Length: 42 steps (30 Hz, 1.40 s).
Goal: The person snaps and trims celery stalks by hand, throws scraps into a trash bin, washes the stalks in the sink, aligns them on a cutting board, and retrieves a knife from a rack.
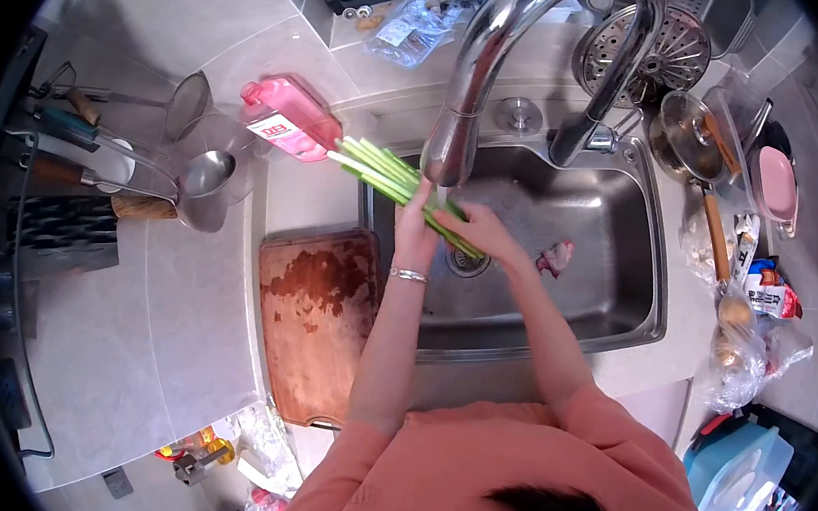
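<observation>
Beneath the spout of the chrome faucet, over the sink's left side, I hold a bunch of long green vegetable stalks with pale ends. My left hand, a silver bracelet at its wrist, is closed around the middle of the bunch. Closer to the lower end, my right hand also grips the stalks, with fingers partly hidden. Those lower tips point toward the drain. A small pinkish-white scrap lies on the floor of the steel sink.
Left of the sink lies a wet wooden cutting board, with a pink detergent bottle behind it. At the right stand a lidded pan and plastic bags. A knife block and hanging ladles are at the far left.
</observation>
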### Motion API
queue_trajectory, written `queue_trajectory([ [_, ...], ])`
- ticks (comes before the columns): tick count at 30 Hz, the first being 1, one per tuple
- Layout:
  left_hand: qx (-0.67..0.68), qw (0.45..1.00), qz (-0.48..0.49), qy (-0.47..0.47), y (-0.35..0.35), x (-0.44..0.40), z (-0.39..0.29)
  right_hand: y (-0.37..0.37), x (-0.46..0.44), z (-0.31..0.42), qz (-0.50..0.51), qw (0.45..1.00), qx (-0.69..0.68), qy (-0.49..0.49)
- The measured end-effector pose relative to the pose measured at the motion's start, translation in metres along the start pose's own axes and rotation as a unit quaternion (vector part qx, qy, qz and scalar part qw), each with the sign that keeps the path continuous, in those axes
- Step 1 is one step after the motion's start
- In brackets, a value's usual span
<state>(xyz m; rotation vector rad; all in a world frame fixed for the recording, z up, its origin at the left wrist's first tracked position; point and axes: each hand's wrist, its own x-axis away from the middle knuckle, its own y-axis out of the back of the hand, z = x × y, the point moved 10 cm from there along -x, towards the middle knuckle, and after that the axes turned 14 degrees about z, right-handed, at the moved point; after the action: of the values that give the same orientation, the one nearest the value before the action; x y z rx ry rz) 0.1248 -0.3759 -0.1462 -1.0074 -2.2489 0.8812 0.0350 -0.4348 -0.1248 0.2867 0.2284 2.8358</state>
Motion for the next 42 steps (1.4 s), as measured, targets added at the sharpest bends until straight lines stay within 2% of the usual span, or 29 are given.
queue_trajectory([
  [1, -0.02, 1.0, 0.004, 0.012, -0.005, 0.002, 0.0, -0.011, -0.001, -0.011, 0.052, 0.988, -0.142, -0.028],
  [2, -0.04, 0.999, 0.008, 0.023, -0.009, 0.002, -0.001, -0.024, -0.001, -0.017, 0.102, 0.953, -0.279, -0.056],
  [5, -0.048, 0.998, 0.019, 0.038, -0.012, 0.0, 0.002, -0.03, 0.01, -0.013, 0.082, 0.945, -0.313, -0.049],
  [6, -0.051, 0.998, 0.019, 0.04, -0.017, 0.001, 0.003, -0.024, 0.015, -0.014, 0.028, 0.97, -0.235, -0.057],
  [8, -0.01, 0.995, -0.052, 0.082, 0.0, 0.005, 0.021, -0.011, 0.025, -0.011, -0.082, 0.992, -0.072, -0.07],
  [10, 0.028, 0.987, -0.112, 0.111, 0.017, 0.009, 0.036, -0.008, 0.033, -0.005, -0.135, 0.981, 0.121, -0.07],
  [11, 0.053, 0.987, -0.1, 0.116, 0.025, 0.007, 0.047, -0.006, 0.037, 0.003, -0.16, 0.961, 0.217, -0.068],
  [14, 0.095, 0.984, -0.078, 0.127, 0.035, 0.007, 0.065, -0.004, 0.043, 0.0, -0.131, 0.951, 0.24, -0.144],
  [17, 0.067, 0.987, -0.071, 0.131, 0.029, 0.008, 0.064, -0.004, 0.045, -0.037, -0.111, 0.978, 0.077, -0.161],
  [20, 0.003, 0.991, -0.037, 0.13, 0.019, 0.016, 0.051, -0.002, 0.04, -0.049, -0.086, 0.98, 0.086, -0.155],
  [22, -0.059, 0.991, 0.014, 0.123, 0.017, 0.027, 0.046, 0.008, 0.023, -0.028, -0.105, 0.992, 0.039, -0.058],
  [23, -0.075, 0.984, 0.026, 0.158, 0.013, 0.036, 0.051, 0.016, 0.014, -0.014, -0.116, 0.993, 0.015, -0.009],
  [26, -0.104, 0.962, 0.061, 0.245, 0.007, 0.056, 0.064, 0.005, -0.02, 0.01, -0.052, 0.997, -0.048, 0.04],
  [30, -0.1, 0.947, 0.122, 0.281, -0.004, 0.061, 0.064, 0.002, -0.064, -0.047, -0.075, 0.997, -0.033, -0.007],
  [32, -0.076, 0.94, 0.14, 0.301, -0.006, 0.066, 0.063, 0.008, -0.059, -0.052, -0.121, 0.989, -0.08, -0.039],
  [34, -0.027, 0.935, 0.142, 0.324, -0.004, 0.066, 0.067, -0.004, -0.065, -0.066, -0.101, 0.983, -0.151, -0.025],
  [36, -0.039, 0.932, 0.126, 0.337, 0.007, 0.065, 0.066, -0.008, -0.067, -0.069, -0.093, 0.99, -0.108, -0.013],
  [38, -0.037, 0.93, 0.128, 0.344, 0.01, 0.062, 0.069, -0.011, -0.052, -0.031, -0.092, 0.995, 0.047, -0.007],
  [41, -0.038, 0.926, 0.143, 0.348, 0.007, 0.063, 0.07, -0.003, -0.058, -0.041, -0.104, 0.989, 0.077, -0.069],
  [42, -0.05, 0.926, 0.142, 0.347, 0.005, 0.063, 0.067, 0.001, -0.071, -0.07, -0.128, 0.989, -0.012, -0.067],
])
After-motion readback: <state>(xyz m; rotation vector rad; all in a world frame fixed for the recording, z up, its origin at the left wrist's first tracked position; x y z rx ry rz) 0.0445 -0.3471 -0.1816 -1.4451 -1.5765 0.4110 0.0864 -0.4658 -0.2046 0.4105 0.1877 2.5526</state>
